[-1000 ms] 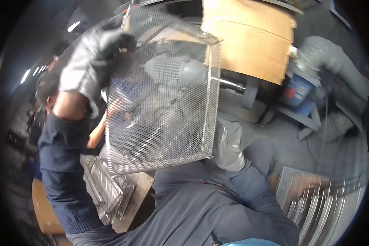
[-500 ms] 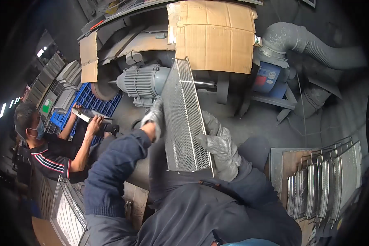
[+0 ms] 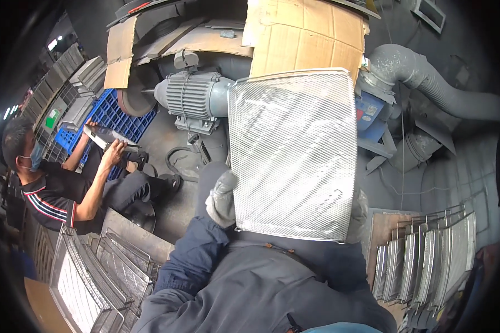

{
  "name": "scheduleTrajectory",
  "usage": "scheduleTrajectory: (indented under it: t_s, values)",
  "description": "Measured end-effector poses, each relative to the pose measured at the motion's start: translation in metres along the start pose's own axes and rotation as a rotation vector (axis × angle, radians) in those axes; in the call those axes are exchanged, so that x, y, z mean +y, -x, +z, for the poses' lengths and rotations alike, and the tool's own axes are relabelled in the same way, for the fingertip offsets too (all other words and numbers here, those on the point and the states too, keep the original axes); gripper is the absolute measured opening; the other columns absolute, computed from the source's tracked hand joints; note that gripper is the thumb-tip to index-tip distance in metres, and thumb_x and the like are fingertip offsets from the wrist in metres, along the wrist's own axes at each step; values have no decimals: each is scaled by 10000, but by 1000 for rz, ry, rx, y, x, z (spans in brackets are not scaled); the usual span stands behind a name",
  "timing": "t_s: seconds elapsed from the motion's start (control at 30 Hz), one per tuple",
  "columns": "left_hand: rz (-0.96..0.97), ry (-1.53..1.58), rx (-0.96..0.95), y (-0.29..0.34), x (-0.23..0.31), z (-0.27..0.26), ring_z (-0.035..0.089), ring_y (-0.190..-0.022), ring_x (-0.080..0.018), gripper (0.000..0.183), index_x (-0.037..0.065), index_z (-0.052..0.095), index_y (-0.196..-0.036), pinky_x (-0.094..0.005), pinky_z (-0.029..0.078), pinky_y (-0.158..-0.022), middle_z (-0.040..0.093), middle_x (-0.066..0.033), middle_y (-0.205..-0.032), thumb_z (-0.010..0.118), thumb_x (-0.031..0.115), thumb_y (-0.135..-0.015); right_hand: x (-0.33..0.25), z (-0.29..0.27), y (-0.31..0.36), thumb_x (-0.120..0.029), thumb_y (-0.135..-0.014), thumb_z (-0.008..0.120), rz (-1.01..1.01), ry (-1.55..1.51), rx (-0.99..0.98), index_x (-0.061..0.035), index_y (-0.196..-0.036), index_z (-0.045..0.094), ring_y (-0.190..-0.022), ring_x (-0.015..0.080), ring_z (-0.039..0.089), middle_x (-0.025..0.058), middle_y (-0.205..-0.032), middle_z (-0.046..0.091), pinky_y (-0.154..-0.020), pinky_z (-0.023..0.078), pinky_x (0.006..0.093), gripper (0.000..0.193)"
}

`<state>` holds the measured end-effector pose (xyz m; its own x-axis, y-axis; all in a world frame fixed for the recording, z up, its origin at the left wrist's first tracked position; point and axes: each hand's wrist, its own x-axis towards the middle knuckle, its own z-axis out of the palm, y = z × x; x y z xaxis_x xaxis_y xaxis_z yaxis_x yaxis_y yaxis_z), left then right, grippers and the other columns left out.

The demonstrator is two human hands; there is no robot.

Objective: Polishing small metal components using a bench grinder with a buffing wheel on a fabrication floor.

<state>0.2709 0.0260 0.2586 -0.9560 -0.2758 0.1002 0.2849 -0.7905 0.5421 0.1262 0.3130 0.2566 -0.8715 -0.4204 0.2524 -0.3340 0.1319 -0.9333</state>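
Note:
A shiny perforated metal mesh basket (image 3: 291,155) is held up in front of my lap, its broad flat face turned toward me. My gloved left hand (image 3: 222,200) is closed on its lower left edge. At the lower right edge my gloved right hand (image 3: 359,213) grips it from the side, mostly hidden behind the mesh. Beyond the basket's left side stands a grey electric motor (image 3: 191,100) with a wheel (image 3: 136,99) on its shaft.
Cardboard sheets (image 3: 305,36) cover the machine ahead. A grey duct (image 3: 428,75) curves at the right. Mesh baskets stand in stacks at lower right (image 3: 428,255) and lower left (image 3: 89,272). A masked co-worker (image 3: 55,177) sits at left, holding a metal piece (image 3: 110,137) near a blue pallet (image 3: 119,125).
The basket has turned from nearly edge-on to showing its broad face. My left hand has moved down to its lower left edge, and my right hand has gone behind its right edge.

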Motion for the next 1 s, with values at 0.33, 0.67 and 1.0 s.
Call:
scheduleTrajectory:
  t_s: [0.33, 0.67, 1.0]
  values:
    - [-492, -784, -224, -17, 23, 150, 653, -829, -113, 466, -43, 696, -1151, -281, 544, -747, 738, -56, -980, 846, 87, -729, 29, 16, -21, -279, -1086, 459, -170, -462, 734, 59, -1302, 590, -1044, 250, 696, 146, -1205, 688, -943, 560, 322, 422]
    - [-526, -871, -526, -84, -42, 135, 702, -872, -138, 287, -42, 691, -1196, -284, 548, -792, 767, -85, -1025, 702, 89, -941, 90, -24, -86, -400, -1119, 478, 54, -366, 451, 1, -1333, 590, -1027, 186, 677, 85, -1216, 711, -871, 538, 304, 468]
    - [318, -1277, -583, -101, -129, 17, 643, -1237, -239, 476, 3, 537, -1447, -338, 515, -1035, 612, -161, -1427, 587, 38, -975, 163, 5, -58, -518, -1082, 470, 546, -291, 360, 27, -1466, 502, -1250, 245, 618, 189, -1324, 662, -1073, 484, 358, 667]
